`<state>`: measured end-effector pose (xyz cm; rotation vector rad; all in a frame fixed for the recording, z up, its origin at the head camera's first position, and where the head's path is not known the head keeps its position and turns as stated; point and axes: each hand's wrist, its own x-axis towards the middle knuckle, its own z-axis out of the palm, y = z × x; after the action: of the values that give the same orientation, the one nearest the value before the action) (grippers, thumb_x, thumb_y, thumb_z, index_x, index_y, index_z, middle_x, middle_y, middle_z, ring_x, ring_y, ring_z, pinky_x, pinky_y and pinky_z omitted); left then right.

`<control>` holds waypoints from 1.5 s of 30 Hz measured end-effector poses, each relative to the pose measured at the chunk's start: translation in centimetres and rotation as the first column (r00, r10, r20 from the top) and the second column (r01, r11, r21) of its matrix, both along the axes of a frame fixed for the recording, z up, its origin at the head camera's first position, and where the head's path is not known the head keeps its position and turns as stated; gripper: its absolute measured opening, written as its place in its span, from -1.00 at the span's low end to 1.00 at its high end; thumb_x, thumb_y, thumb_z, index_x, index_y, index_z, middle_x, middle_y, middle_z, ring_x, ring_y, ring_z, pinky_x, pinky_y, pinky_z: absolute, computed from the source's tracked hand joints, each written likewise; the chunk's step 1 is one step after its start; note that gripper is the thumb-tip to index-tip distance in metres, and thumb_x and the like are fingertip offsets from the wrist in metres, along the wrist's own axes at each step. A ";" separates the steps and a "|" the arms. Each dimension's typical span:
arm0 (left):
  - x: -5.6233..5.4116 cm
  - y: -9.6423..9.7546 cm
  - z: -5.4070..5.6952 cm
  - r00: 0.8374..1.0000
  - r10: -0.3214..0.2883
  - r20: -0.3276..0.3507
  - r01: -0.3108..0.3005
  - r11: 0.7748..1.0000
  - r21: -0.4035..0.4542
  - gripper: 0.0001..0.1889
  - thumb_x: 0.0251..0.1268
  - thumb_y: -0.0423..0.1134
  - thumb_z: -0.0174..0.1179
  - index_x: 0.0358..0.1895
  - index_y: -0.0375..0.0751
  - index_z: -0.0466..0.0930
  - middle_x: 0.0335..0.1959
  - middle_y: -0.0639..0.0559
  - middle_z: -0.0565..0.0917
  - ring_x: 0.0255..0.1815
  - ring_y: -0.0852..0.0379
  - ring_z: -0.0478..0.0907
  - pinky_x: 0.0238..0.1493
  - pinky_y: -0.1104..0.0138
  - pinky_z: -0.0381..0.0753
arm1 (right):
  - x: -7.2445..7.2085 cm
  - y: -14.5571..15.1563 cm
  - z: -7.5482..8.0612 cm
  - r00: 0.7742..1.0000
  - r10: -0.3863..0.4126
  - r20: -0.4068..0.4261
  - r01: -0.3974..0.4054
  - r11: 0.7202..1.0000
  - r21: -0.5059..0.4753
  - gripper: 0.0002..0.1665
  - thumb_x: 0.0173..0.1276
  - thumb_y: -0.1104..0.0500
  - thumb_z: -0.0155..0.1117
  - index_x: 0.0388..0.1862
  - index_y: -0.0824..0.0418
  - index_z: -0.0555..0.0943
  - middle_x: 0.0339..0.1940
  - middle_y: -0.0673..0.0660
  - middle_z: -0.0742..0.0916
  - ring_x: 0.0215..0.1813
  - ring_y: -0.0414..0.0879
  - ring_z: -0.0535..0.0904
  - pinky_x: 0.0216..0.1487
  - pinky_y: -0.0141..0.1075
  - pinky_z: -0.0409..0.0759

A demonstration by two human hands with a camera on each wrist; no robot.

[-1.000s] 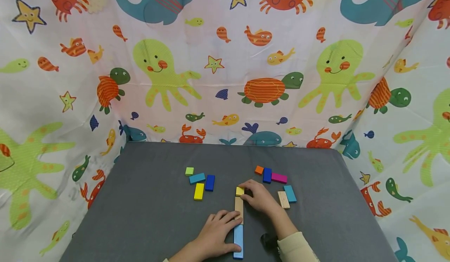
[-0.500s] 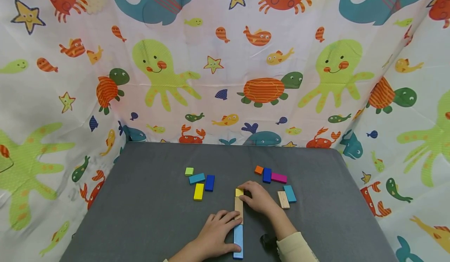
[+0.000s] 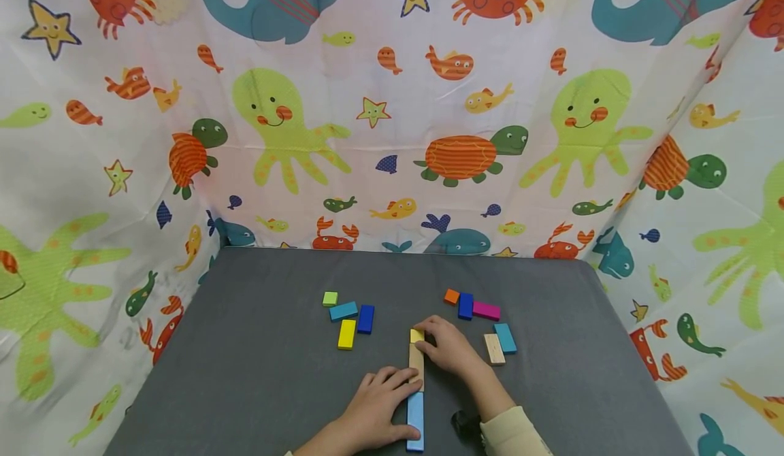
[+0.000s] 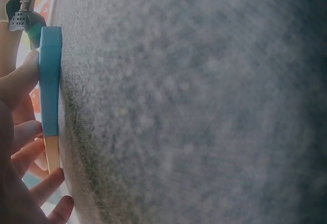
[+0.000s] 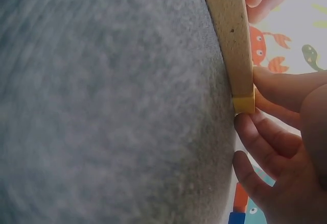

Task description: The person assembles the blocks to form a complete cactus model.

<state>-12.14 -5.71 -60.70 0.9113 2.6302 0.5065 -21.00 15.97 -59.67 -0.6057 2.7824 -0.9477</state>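
Two blocks nearest: the left hand lies spread, clenching nothing, thumb on the light blue block, fingers on the natural wood block.
Blue-to-wood joint: could kink if thumb and fingers press unevenly, as the pieces seem merely butted together.
Small yellow block: at the row's far end, pinched by the right hand; a sideways tug might skew it.
Pale brick: near the right forearm, which could knock it by swinging outward.
Left wrist view: gives the blue block's side face, unseen from above.
Right wrist view: shows the right hand's lower fingers, hidden in the head view.
Farther blocks: only the head view has both groups, lime block to magenta block; the right wrist catches just an orange block and a blue block.
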 end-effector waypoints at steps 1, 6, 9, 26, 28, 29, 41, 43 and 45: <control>0.0 0.0 0.0 1.000 0.001 0.001 -0.001 1.000 -0.001 -0.15 0.11 0.57 0.10 0.50 0.44 0.26 0.56 0.38 0.21 0.40 0.09 0.26 0.19 -0.01 0.38 | 0.0 0.0 0.0 1.000 0.000 -0.001 0.000 1.000 -0.001 -0.60 0.43 0.12 0.34 0.20 0.17 0.66 0.07 0.08 0.67 0.10 0.00 0.60 0.21 0.05 0.56; -0.1 0.0 -0.2 1.000 -0.002 0.005 0.002 1.000 0.006 -0.15 0.12 0.57 0.09 0.51 0.44 0.25 0.56 0.38 0.21 0.41 0.09 0.25 0.20 -0.02 0.38 | 0.0 0.1 -0.1 1.000 -0.009 0.000 0.009 1.000 -0.013 -0.60 0.43 0.11 0.34 0.22 0.15 0.65 0.08 0.08 0.67 0.06 -0.04 0.59 0.19 0.01 0.59; -0.1 0.0 -0.3 1.000 -0.007 0.004 0.007 1.000 0.015 -0.15 0.12 0.57 0.08 0.51 0.44 0.25 0.56 0.37 0.21 0.41 0.08 0.25 0.20 -0.03 0.37 | 0.2 0.3 0.0 1.000 -0.025 -0.004 0.025 0.999 -0.044 -0.59 0.43 0.11 0.35 0.23 0.13 0.64 0.09 0.06 0.66 0.00 -0.10 0.59 0.13 -0.03 0.62; 0.4 -0.1 0.4 0.998 -0.005 -0.056 0.008 0.999 0.048 -0.16 0.14 0.54 0.12 0.50 0.36 0.31 0.55 0.35 0.25 0.39 0.10 0.29 0.17 0.00 0.38 | 2.7 1.8 2.6 0.946 -0.289 -0.146 0.290 0.957 -0.015 -0.49 0.31 0.04 0.48 0.22 0.09 0.65 -0.04 0.04 0.73 -0.06 -0.08 0.66 -0.03 -0.10 0.69; 0.4 0.0 0.3 0.998 0.003 -0.055 -0.001 0.999 0.045 -0.16 0.12 0.55 0.12 0.49 0.37 0.32 0.55 0.36 0.24 0.39 0.11 0.28 0.18 0.00 0.38 | 2.9 2.1 2.7 0.932 -0.326 -0.155 0.329 0.944 -0.010 -0.50 0.29 0.04 0.49 0.20 0.08 0.65 -0.05 0.04 0.74 -0.07 -0.07 0.67 -0.04 -0.10 0.69; 0.5 0.0 0.3 0.998 0.005 -0.056 -0.002 0.999 0.046 -0.15 0.12 0.55 0.12 0.49 0.37 0.32 0.54 0.37 0.24 0.39 0.12 0.28 0.18 0.00 0.38 | 2.9 2.3 2.7 0.927 -0.341 -0.155 0.344 0.939 -0.006 -0.50 0.29 0.04 0.49 0.20 0.08 0.65 -0.06 0.05 0.74 -0.07 -0.06 0.67 -0.04 -0.10 0.69; 0.3 -0.1 0.5 0.999 0.012 -0.036 -0.010 0.999 0.046 -0.15 0.12 0.54 0.14 0.50 0.37 0.31 0.55 0.37 0.24 0.40 0.11 0.28 0.19 -0.02 0.38 | 3.7 5.1 2.3 0.893 -0.427 -0.142 0.431 0.902 -0.005 -0.49 0.29 0.06 0.49 0.19 0.16 0.64 -0.07 0.10 0.73 -0.10 -0.02 0.69 -0.08 -0.05 0.68; 0.3 -0.1 0.4 0.999 0.011 -0.031 -0.010 0.999 0.045 -0.16 0.13 0.54 0.13 0.50 0.37 0.31 0.55 0.37 0.23 0.41 0.11 0.28 0.19 -0.02 0.38 | 3.9 5.7 2.3 0.885 -0.437 -0.157 0.443 0.897 0.001 -0.50 0.28 0.06 0.50 0.17 0.17 0.64 -0.08 0.11 0.74 -0.11 0.00 0.70 -0.09 -0.02 0.67; 0.3 0.0 0.4 1.000 0.009 -0.028 -0.008 0.999 0.045 -0.16 0.13 0.54 0.13 0.50 0.38 0.29 0.55 0.38 0.22 0.41 0.11 0.27 0.19 -0.01 0.37 | 4.1 6.3 2.3 0.873 -0.451 -0.185 0.461 0.887 0.011 -0.51 0.27 0.06 0.51 0.14 0.18 0.65 -0.10 0.12 0.74 -0.12 0.01 0.70 -0.10 0.01 0.66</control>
<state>-11.87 -5.74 -60.29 0.9277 2.6588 0.5612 -16.87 22.23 -57.37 -0.0094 3.1765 -0.9232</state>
